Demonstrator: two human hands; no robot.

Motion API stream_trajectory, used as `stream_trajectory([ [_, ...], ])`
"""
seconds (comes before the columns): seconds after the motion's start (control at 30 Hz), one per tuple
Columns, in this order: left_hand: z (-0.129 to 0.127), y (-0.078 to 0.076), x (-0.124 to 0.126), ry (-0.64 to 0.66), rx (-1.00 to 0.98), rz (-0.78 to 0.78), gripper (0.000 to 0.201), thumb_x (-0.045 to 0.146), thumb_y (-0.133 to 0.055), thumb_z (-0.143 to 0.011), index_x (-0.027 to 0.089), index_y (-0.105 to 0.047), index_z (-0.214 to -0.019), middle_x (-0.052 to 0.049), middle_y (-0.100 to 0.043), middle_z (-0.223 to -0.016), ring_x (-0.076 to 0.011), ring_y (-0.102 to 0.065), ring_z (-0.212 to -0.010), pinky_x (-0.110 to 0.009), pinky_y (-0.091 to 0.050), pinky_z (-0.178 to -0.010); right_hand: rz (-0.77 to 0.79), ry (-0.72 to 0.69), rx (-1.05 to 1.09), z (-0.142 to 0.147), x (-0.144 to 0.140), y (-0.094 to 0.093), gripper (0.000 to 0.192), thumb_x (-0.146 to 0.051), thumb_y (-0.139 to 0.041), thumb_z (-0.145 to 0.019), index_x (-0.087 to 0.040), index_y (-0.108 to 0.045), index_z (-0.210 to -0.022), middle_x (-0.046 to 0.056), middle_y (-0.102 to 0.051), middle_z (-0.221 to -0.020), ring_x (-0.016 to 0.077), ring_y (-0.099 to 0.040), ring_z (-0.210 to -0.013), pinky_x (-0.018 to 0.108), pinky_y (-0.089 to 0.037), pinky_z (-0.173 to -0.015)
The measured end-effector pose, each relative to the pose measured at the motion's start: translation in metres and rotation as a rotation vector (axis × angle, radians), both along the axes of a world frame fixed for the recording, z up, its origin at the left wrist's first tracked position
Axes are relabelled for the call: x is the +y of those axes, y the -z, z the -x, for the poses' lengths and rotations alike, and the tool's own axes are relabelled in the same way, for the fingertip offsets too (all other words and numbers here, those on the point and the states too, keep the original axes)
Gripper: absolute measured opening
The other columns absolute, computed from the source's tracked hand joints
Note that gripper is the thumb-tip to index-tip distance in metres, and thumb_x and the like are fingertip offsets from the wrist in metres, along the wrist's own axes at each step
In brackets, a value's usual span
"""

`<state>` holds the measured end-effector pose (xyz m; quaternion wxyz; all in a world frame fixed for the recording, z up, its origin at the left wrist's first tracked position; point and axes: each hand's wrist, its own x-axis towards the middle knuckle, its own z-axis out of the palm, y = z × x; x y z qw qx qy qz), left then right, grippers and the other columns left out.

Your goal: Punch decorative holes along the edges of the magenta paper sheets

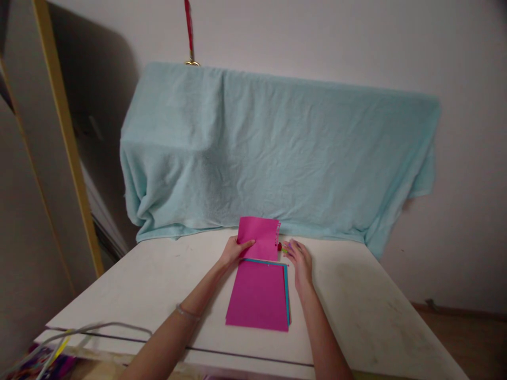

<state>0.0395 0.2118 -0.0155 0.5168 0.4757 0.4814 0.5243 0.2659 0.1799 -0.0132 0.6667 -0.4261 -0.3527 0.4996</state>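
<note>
My left hand [240,250] grips a pink sheet of paper [258,232] by its left edge, thumb on the front. The sheet is held tilted up, and its right edge is marked with a row of small cut-outs. Close to that edge, my right hand [300,258] is curled around small red, green and purple bits [283,248], too small to name. Below the raised sheet, a larger magenta sheet [257,301] lies on the table, with a blue sheet [287,295] showing along its right and top edges.
The white table [348,295] reaches back to a light blue cloth [297,153] draped over something against the wall. A grey cable [114,324] loops over the front left edge. A yellow-edged frame [65,132] leans at the left, and a red cord [189,26] hangs behind.
</note>
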Motion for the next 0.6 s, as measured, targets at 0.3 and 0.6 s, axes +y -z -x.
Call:
stream_trajectory([
  [0.3, -0.001, 0.012, 0.006, 0.037, -0.044, -0.007, 0.054, 0.047, -0.081, -0.055, 0.006, -0.069, -0.088, -0.013, -0.070, -0.078, -0.0206, -0.063, -0.063, -0.028, -0.046, -0.055, 0.139, -0.045, 0.133, -0.013, 0.007, 0.013, 0.055, -0.071, -0.039, -0.081, -0.021, -0.058, -0.095, 0.012, -0.073, -0.092, 0.0249, -0.070, -0.083, 0.036, -0.053, -0.075],
  [0.6, -0.001, 0.011, 0.006, 0.029, 0.010, -0.005, 0.051, 0.048, -0.080, -0.055, 0.007, -0.070, -0.085, -0.012, -0.071, -0.080, -0.0206, -0.063, -0.064, -0.027, -0.046, -0.056, 0.144, -0.051, 0.059, -0.013, 0.009, 0.013, 0.063, -0.077, -0.033, -0.077, -0.022, -0.060, -0.088, 0.010, -0.073, -0.080, 0.0252, -0.069, -0.069, 0.037, -0.051, -0.066],
])
